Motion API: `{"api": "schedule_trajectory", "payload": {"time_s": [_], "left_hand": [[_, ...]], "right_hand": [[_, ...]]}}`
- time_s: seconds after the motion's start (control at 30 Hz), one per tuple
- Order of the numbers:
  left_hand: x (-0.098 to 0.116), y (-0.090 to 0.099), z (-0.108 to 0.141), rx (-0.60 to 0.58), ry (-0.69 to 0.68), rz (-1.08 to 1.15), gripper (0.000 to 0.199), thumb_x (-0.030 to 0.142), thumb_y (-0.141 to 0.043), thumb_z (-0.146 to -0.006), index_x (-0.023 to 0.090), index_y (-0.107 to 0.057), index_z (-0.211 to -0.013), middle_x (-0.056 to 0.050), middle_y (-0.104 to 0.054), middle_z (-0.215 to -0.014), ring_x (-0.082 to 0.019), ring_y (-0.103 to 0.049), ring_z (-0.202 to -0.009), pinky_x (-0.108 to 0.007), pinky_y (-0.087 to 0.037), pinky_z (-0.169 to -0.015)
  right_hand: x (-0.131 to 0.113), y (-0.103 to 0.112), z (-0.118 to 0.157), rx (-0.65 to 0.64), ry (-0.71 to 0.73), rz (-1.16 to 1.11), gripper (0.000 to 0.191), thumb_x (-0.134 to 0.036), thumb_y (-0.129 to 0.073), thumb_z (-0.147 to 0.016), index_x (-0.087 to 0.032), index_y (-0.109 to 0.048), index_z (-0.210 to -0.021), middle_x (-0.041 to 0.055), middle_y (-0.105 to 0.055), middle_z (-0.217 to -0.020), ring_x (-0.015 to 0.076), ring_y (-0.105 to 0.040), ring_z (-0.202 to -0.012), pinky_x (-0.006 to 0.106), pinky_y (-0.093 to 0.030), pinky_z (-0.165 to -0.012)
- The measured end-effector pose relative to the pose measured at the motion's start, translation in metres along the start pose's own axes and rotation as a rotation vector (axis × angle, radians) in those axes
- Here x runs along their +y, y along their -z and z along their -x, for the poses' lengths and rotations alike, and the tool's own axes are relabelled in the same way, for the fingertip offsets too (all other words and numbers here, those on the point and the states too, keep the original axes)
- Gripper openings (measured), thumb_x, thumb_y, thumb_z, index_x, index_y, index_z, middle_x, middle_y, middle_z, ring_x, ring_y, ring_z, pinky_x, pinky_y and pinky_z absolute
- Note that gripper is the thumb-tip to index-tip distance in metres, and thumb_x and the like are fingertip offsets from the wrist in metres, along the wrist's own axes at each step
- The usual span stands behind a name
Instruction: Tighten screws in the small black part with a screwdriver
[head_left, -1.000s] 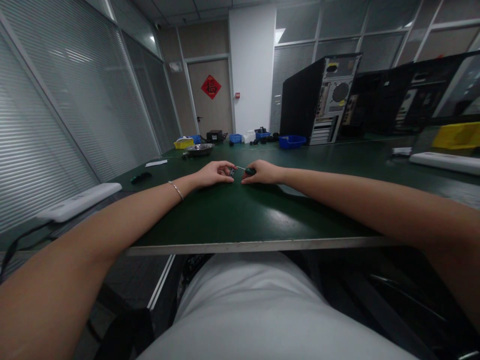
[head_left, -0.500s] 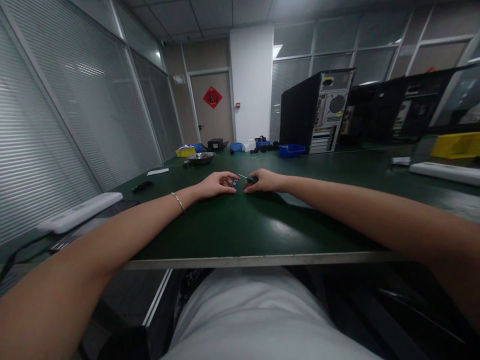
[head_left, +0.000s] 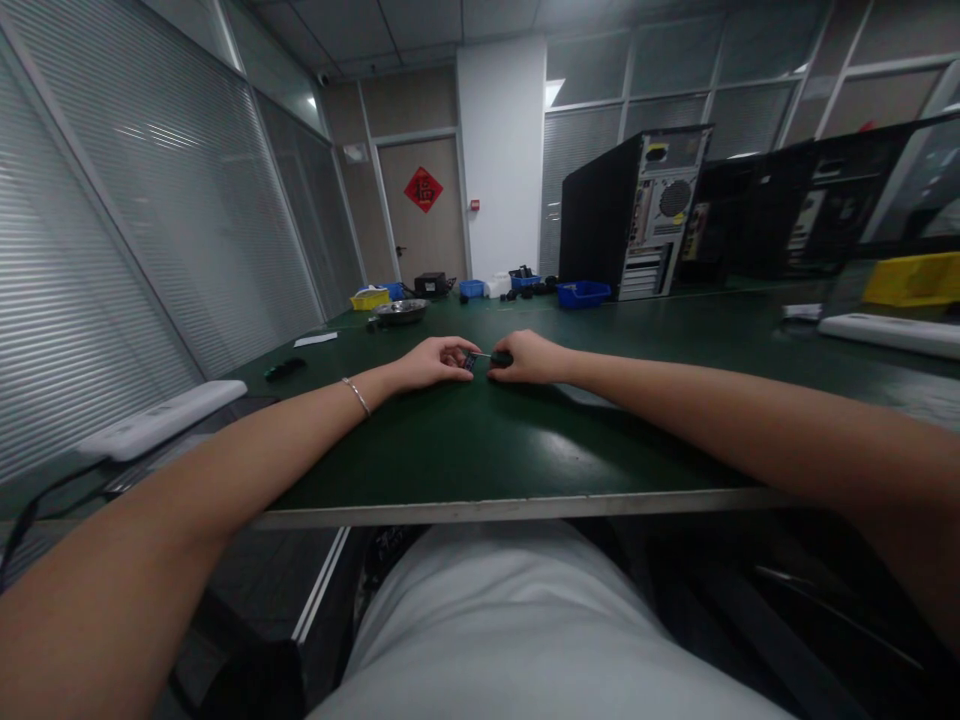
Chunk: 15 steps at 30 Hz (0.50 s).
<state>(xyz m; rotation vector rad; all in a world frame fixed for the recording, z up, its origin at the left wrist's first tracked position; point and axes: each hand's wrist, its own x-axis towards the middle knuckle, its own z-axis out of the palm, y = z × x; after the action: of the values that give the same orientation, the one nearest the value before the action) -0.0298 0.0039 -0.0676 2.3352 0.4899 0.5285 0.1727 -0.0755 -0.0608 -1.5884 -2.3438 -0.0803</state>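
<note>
Near the middle of the green table (head_left: 480,450), my left hand (head_left: 437,363) has its fingers closed round a small dark part (head_left: 470,361) with light spots. My right hand (head_left: 529,358) grips a screwdriver (head_left: 501,357) by its dark green handle. The thin metal shaft points left, and its tip is at the small part in my left hand; whether it touches is too small to tell. Both hands rest low over the tabletop, a short gap apart.
Behind the hands are a metal bowl (head_left: 401,312), a yellow bin (head_left: 370,299), a blue bin (head_left: 583,294) and a black computer case (head_left: 630,220). White power strips lie at left (head_left: 165,418) and right (head_left: 892,335). A dark green object (head_left: 285,369) lies at left.
The screwdriver's shaft has tilted to nearly level, its tip now closer to the small part. The view has shifted slightly; both hands keep their hold.
</note>
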Motion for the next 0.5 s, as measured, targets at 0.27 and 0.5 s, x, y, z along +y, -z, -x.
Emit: {"api": "schedule_trajectory", "payload": {"time_s": [0.27,0.5], "left_hand": [[-0.001,-0.003,-0.001,0.076,0.003,0.014,0.05,0.03,-0.071,-0.064,0.015,-0.056,-0.109,-0.002,-0.058,-0.08,-0.013,-0.057,-0.072,-0.028,-0.045,-0.067],[0.006,-0.021,-0.005,0.075,-0.048,0.154,0.047,0.028,-0.069,-0.066,0.012,-0.055,-0.107,0.0,-0.061,-0.068,-0.014,-0.059,-0.065,-0.029,-0.046,-0.067]], "right_hand": [[0.004,-0.003,0.006,0.358,0.059,-0.033,0.03,-0.035,-0.055,-0.076,-0.012,-0.067,-0.092,0.0081,-0.064,-0.086,0.017,-0.055,-0.075,0.024,-0.038,-0.066],[-0.011,-0.005,0.008,0.43,0.163,-0.122,0.027,-0.03,-0.057,-0.076,-0.014,-0.066,-0.096,0.0072,-0.06,-0.086,0.0171,-0.055,-0.08,0.024,-0.039,-0.072]]}}
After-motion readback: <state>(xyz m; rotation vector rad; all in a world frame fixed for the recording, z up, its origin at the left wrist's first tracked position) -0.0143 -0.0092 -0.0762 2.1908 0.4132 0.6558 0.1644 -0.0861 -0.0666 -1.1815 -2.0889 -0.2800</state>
